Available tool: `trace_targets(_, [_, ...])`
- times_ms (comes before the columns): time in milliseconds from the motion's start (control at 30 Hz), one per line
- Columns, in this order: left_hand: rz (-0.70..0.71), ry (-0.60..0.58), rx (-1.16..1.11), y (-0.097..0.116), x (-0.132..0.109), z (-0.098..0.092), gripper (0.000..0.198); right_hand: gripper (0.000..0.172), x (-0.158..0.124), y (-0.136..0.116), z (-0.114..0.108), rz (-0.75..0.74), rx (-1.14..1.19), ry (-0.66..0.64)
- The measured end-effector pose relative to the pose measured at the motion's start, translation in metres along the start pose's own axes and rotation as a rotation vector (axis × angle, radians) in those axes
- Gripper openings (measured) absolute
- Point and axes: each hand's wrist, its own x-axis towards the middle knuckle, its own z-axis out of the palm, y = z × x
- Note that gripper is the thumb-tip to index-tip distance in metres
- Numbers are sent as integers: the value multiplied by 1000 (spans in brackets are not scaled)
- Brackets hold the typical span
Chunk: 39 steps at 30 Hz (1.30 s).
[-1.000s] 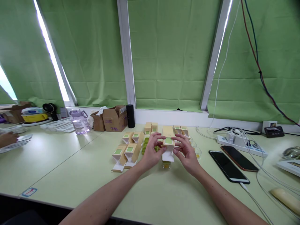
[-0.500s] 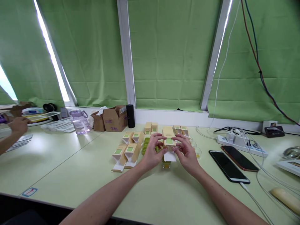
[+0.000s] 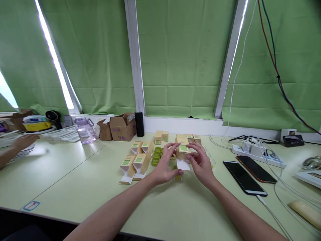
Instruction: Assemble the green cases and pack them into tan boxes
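A small tan carton [image 3: 184, 152] with a green-windowed end and a white flap hanging down is held above the table. My right hand [image 3: 202, 165] grips its right side between thumb and fingers. At the carton's left edge are the fingertips of my left hand [image 3: 165, 164], its thumb spread away and lowered over a small clear-and-green item [image 3: 178, 178] that it mostly covers. Left of my hands stand several similar cartons [image 3: 141, 162] with flaps folded out. Green square containers [image 3: 156, 155] sit between those cartons and my left hand.
Behind are more cartons [image 3: 158, 136], a brown cardboard box [image 3: 123, 128], a black cylinder [image 3: 139, 124] and a lilac bottle [image 3: 85, 130]. On the right lie a phone [image 3: 245, 178], a second phone [image 3: 256, 169], cables and a power strip [image 3: 260, 156]. Another person's hand [image 3: 25, 142] is far left.
The carton has shifted slightly right with my right hand. My left thumb has come off the carton and dropped lower. The other person's hand has moved right and down.
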Motion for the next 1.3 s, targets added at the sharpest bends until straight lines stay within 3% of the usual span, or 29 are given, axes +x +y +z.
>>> trace_targets(233, [-12,-9,6,-3,-1,2,107,31,-1,1,0,0,-13,8])
trace_targets(833, [-11,72,-1,3,0,3,70,31,-3,-3,2,9,-30,-22])
trace_targets(1300, [-125,137,-154,-5,0,4,57,32,-7,-6,1,-46,36,-100])
